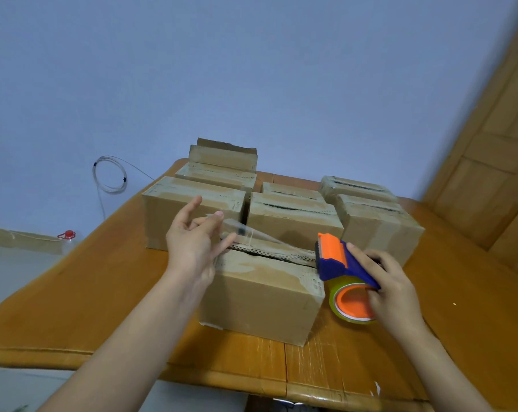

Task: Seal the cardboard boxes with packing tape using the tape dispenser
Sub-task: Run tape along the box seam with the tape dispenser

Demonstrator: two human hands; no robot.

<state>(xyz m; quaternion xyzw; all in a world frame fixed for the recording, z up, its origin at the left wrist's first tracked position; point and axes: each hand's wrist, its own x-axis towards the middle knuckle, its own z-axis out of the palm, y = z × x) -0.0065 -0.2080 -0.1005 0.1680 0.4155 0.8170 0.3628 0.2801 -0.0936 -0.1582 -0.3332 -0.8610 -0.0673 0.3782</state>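
Cardboard, worn and peeling at its top edges, made up the near box (260, 292), which sat on the table (103, 292) a little back from the front edge. Its top seam gaped as a dark slit running left to right. Clear tape (269, 237) stretched above that seam, off the cardboard. The left hand (192, 242) pinched the tape's free end over the box's left edge, thumb against fingers, the index finger sticking up; the view there was blurred. The right hand (391, 286) was wrapped around the blue and orange dispenser (341, 260), which hung at the box's right top edge with its roll (353, 304) just beside the right wall. The other boxes (293, 221) crowded close behind, closing off the far side, with 1 narrow gap between the left and middle ones. Bare wood lay open to the left as far as the rounded table edge, and to the right of the dispenser too.
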